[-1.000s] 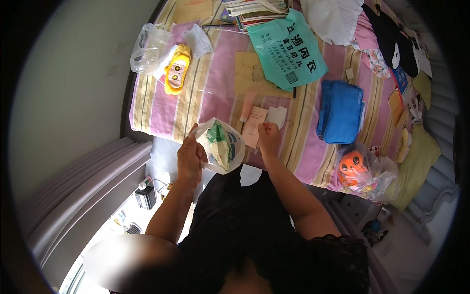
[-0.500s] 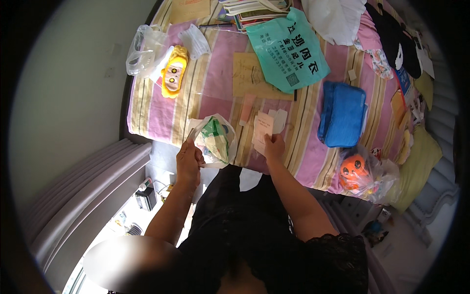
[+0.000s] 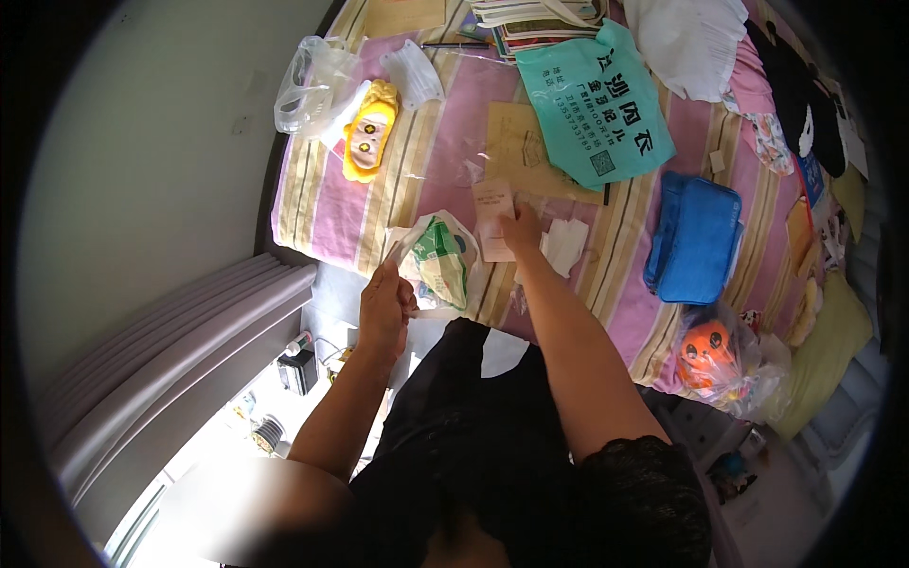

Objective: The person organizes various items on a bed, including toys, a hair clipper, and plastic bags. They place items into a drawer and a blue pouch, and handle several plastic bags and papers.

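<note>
My left hand [image 3: 383, 308] is closed on the rim of a thin white plastic bag [image 3: 472, 275] at the bed's near edge. Its mouth faces up, and a crumpled green-and-cream wrapper [image 3: 437, 254] shows inside. Over the striped bedsheet, my right hand [image 3: 522, 231] pinches the right side of a pale pink paper slip [image 3: 491, 213] with small print. Whether the slip touches the sheet I cannot tell. Just right of that hand lies a folded white paper [image 3: 565, 244]. A brown envelope [image 3: 516, 151] is beyond the slip, partly under a teal plastic bag [image 3: 601, 114].
A blue fabric pouch [image 3: 696, 239] and a bagged orange plush toy [image 3: 708, 355] lie to the right. At the far left are a yellow eye mask [image 3: 370, 133], a white face mask [image 3: 413, 74] and a clear plastic bag [image 3: 317, 85]. Stacked books [image 3: 530, 24] sit at the back.
My right hand has moved the slip farther from me and leftward, toward the brown envelope. My left hand still grips the bag. The whole view has shifted slightly.
</note>
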